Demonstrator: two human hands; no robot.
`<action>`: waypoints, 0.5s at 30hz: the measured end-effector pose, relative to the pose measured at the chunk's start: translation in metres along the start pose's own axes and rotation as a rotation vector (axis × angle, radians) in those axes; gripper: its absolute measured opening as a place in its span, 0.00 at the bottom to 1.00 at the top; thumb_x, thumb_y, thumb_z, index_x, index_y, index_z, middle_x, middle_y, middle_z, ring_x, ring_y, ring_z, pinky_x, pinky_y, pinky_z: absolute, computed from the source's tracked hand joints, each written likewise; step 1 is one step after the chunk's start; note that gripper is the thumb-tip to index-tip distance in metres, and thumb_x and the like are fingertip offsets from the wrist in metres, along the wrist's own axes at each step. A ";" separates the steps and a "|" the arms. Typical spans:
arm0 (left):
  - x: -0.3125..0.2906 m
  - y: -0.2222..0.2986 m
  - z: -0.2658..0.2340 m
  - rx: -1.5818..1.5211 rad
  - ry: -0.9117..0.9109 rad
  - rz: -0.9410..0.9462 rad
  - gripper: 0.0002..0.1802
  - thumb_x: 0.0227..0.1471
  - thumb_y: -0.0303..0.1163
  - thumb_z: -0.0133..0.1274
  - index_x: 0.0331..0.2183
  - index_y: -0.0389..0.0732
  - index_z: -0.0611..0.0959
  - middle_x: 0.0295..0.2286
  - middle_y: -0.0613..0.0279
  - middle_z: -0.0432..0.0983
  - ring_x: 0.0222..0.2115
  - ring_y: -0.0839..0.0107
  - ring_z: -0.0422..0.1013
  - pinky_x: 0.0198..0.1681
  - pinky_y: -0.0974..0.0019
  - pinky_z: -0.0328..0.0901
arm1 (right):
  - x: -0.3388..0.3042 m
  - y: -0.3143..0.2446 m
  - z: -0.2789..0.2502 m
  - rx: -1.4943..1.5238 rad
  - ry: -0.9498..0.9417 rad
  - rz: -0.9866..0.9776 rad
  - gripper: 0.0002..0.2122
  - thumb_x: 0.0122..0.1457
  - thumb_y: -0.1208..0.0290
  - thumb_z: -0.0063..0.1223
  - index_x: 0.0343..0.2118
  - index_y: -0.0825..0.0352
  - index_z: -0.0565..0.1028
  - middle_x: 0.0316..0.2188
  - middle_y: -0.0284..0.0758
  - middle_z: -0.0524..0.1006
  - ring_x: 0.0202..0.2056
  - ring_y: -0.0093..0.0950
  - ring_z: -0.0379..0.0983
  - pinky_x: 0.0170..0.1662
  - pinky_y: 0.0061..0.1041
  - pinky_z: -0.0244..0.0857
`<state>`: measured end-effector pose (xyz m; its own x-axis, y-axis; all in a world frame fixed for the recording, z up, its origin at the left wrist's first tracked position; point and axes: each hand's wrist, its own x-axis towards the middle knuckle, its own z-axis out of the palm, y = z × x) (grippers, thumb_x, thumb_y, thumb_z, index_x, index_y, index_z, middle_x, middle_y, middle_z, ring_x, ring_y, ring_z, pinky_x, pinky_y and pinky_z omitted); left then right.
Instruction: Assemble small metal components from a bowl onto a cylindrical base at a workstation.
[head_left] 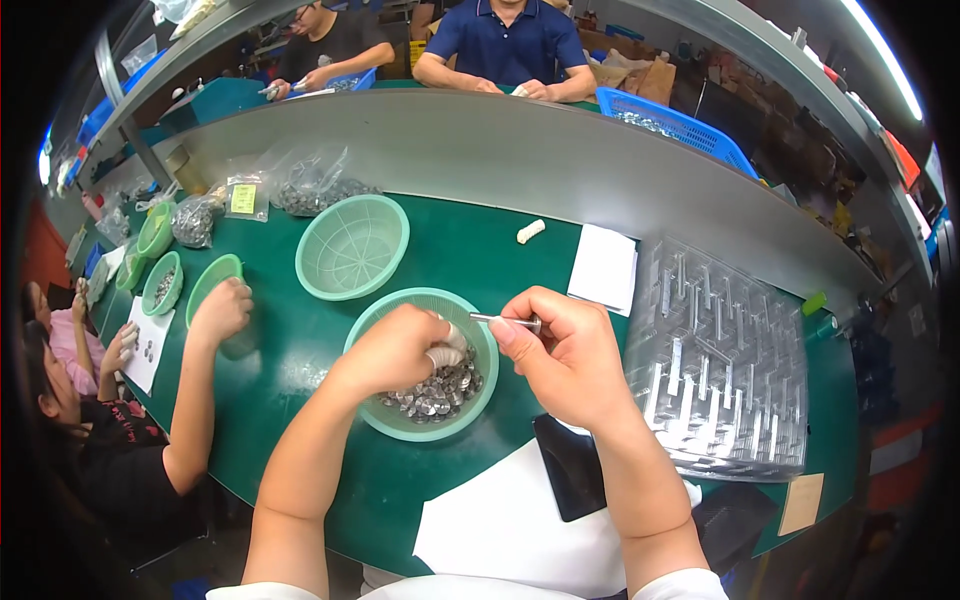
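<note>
My right hand [565, 350] pinches a slim metal pin with a wider end [525, 323] between thumb and fingers, just right of a light green round basket [490, 385]. Small shiny metal parts [435, 395] lie heaped inside that basket. Over the heap is my left hand [410, 345], its fingers curled down, with white covers on some fingertips. Whatever those fingers hold, if anything, is hidden. Another light green basket [350, 245] stands behind, its ribbed bottom showing.
To the right stands a clear plastic tray stack [720, 370] with upright metal pieces. A black phone [570, 470] lies on white sheets near me. Co-workers sit at left and beyond the grey partition [470, 145]; one's hand [228, 310] reaches to a green basket [213, 280].
</note>
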<state>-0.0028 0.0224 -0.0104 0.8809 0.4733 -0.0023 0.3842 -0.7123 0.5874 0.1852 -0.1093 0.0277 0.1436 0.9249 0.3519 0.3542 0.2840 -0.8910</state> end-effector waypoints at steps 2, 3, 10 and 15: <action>0.002 0.003 -0.004 -0.176 0.064 0.029 0.10 0.50 0.20 0.61 0.37 0.37 0.87 0.33 0.52 0.83 0.33 0.59 0.79 0.41 0.61 0.73 | 0.000 0.001 -0.001 0.009 0.009 0.019 0.09 0.66 0.71 0.57 0.30 0.70 0.75 0.17 0.26 0.73 0.19 0.12 0.66 0.22 0.15 0.59; 0.002 0.002 -0.003 -0.354 0.144 0.004 0.09 0.52 0.22 0.61 0.38 0.35 0.87 0.32 0.53 0.84 0.32 0.64 0.79 0.40 0.63 0.73 | 0.000 0.000 -0.002 0.024 0.011 0.033 0.10 0.66 0.70 0.57 0.29 0.70 0.75 0.16 0.26 0.72 0.18 0.12 0.65 0.21 0.15 0.58; 0.000 0.017 -0.013 -0.935 0.269 -0.048 0.09 0.58 0.21 0.55 0.39 0.34 0.87 0.32 0.59 0.84 0.29 0.76 0.77 0.32 0.74 0.70 | 0.001 0.003 0.001 0.047 0.052 0.065 0.11 0.67 0.68 0.56 0.28 0.69 0.75 0.14 0.25 0.71 0.17 0.11 0.63 0.20 0.15 0.55; -0.006 0.033 -0.014 -0.997 0.367 -0.068 0.09 0.59 0.24 0.55 0.40 0.34 0.87 0.33 0.57 0.84 0.28 0.75 0.77 0.28 0.75 0.67 | 0.001 0.005 0.004 -0.059 0.046 -0.037 0.11 0.66 0.71 0.55 0.27 0.70 0.75 0.13 0.25 0.69 0.15 0.11 0.60 0.19 0.17 0.52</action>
<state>0.0005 0.0029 0.0202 0.6650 0.7418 0.0868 -0.1172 -0.0111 0.9930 0.1832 -0.1060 0.0223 0.1711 0.9010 0.3985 0.4137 0.3014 -0.8591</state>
